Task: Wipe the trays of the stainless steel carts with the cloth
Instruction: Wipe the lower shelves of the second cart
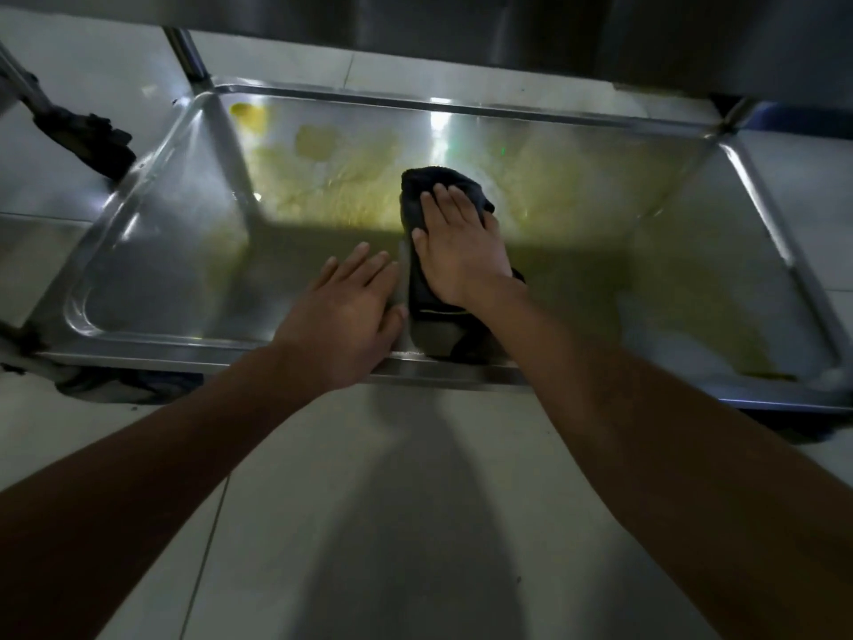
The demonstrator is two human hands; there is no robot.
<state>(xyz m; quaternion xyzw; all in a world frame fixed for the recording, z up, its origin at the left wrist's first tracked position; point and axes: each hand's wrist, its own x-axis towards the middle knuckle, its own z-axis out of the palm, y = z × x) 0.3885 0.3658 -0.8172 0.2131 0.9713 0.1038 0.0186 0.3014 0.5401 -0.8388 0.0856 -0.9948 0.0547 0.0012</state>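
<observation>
A low stainless steel tray [152, 251] of a cart fills the middle of the head view, its floor smeared with yellowish residue [332, 159]. A dark cloth [424, 196] lies in the middle of the tray. My right hand [457, 242] presses flat on the cloth, fingers spread over it. My left hand [351, 307] rests flat on the tray floor just left of the cloth, near the front rim, holding nothing.
The underside of an upper shelf [507, 30] hangs over the far side. A cart post [187, 53] rises at the back left corner. A black caster [92, 136] of another frame stands at the left. Pale floor tiles [392, 501] lie below.
</observation>
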